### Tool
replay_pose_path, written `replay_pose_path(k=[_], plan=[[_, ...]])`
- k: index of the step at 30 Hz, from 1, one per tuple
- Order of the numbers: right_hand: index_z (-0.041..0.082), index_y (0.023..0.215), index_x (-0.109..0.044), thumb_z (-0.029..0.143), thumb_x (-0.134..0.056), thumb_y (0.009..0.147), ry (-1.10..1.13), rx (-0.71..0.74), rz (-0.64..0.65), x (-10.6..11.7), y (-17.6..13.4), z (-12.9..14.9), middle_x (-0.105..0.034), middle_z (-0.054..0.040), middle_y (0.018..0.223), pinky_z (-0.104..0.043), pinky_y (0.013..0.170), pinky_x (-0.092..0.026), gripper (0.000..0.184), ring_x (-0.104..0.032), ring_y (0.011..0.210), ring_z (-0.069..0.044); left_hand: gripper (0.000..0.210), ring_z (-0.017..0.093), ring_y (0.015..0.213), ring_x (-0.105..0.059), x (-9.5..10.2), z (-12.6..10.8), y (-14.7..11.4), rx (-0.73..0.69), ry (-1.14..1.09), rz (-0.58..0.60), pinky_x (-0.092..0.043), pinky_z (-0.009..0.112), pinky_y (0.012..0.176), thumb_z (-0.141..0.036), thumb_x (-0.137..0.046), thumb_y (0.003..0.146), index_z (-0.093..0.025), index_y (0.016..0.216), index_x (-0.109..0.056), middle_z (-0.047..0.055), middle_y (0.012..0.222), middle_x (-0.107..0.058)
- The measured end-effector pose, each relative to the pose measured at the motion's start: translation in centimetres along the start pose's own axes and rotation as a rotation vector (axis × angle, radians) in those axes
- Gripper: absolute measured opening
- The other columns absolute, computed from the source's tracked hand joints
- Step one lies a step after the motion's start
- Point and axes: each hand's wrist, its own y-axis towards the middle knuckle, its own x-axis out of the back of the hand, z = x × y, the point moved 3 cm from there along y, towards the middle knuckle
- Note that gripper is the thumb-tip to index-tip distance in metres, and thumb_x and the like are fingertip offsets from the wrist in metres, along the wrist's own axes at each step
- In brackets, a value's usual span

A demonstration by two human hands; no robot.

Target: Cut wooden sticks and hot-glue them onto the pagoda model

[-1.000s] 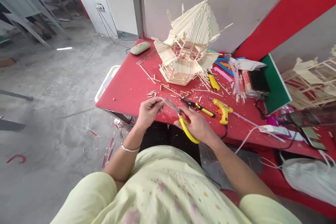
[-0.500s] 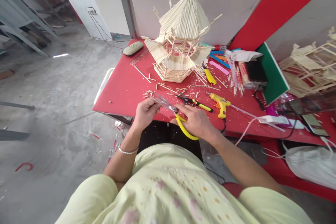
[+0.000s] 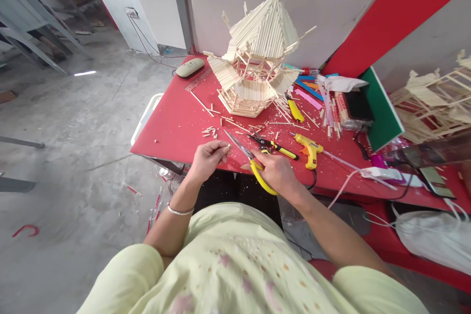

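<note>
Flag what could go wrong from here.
1. Cut: the scissors in the right hand have their blades close to the left hand; a slip could nick it.
2. Dropped piece: the left hand pinches only a small stick piece, which might fall and get lost among the clippings on the table.
3. Bump: the glue gun lies near the right hand and could get knocked; whether it's hot isn't visible.

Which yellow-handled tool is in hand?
The scissors, held in the right hand; the pliers, glue gun and yellow cutter all lie on the red table.
</note>
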Motion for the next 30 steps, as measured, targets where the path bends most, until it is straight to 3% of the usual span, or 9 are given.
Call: replay_pose_path(k=[5,8,12,16,22,30], plan=[[0.021,0.124,-0.067,0.059,-0.061,0.092,0.109,-0.054,-0.045,0.4,0.0,-0.3,-0.077,-0.0066,0.086,-0.029,0.071,-0.047,0.050,-0.073,0.080,-0.024,0.030,0.013,0.063,-0.065,-0.1,-0.2,0.0,0.037,-0.136,-0.034,-0.048,0.022,0.056,-0.042,-0.081,0.079,-0.016,0.091,-0.072,0.005,0.075,-0.072],[0.020,0.126,-0.062,0.060,-0.064,0.089,0.142,-0.084,-0.047,0.6,-0.4,0.0,-0.076,-0.0062,0.086,-0.030,0.070,-0.048,0.055,-0.072,0.081,-0.025,0.026,0.011,0.073,-0.067,0.0,-0.5,0.1,-0.001,-0.205,-0.118,-0.051,0.019,0.063,-0.036,-0.085,0.077,-0.016,0.087,-0.072,0.004,0.086,-0.073],[0.018,0.132,-0.055,0.061,-0.065,0.089,0.176,-0.010,-0.038,0.2,-0.7,0.9,-0.072,-0.0105,0.104,-0.035,0.081,-0.051,0.062,-0.069,0.091,-0.026,0.026,0.005,0.052,-0.053,0.2,-0.5,0.4,0.022,-0.351,-0.195,-0.039,0.015,0.046,-0.033,-0.086,0.075,-0.016,0.085,-0.069,-0.003,0.067,-0.062],[0.018,0.130,-0.056,0.060,-0.063,0.091,0.109,0.061,-0.086,-0.2,-0.7,1.9,-0.068,-0.0111,0.106,-0.038,0.089,-0.049,0.058,-0.064,0.099,-0.028,0.025,0.007,0.055,-0.060,0.2,-0.6,0.5,0.185,-0.589,-0.162,-0.039,0.013,0.042,-0.027,-0.084,0.074,-0.016,0.085,-0.064,-0.001,0.069,-0.064],[0.022,0.125,-0.059,0.055,-0.060,0.094,-0.011,0.081,-0.106,-0.3,-0.1,3.3,-0.066,-0.0082,0.101,-0.036,0.085,-0.046,0.045,-0.063,0.096,-0.026,0.020,0.004,0.054,-0.059,-0.5,-0.6,0.0,0.370,-0.823,-0.099,-0.036,0.009,0.041,-0.020,-0.079,0.077,-0.015,0.084,-0.061,-0.003,0.064,-0.060],[0.024,0.132,-0.058,0.052,-0.057,0.096,-0.085,0.043,-0.112,0.0,0.7,3.7,-0.065,-0.0079,0.104,-0.032,0.078,-0.043,0.046,-0.063,0.099,-0.026,0.019,0.005,0.055,-0.059,-1.1,-1.1,0.1,0.416,-0.895,-0.189,-0.044,0.009,0.046,-0.010,-0.075,0.077,-0.015,0.075,-0.056,-0.003,0.062,-0.058]])
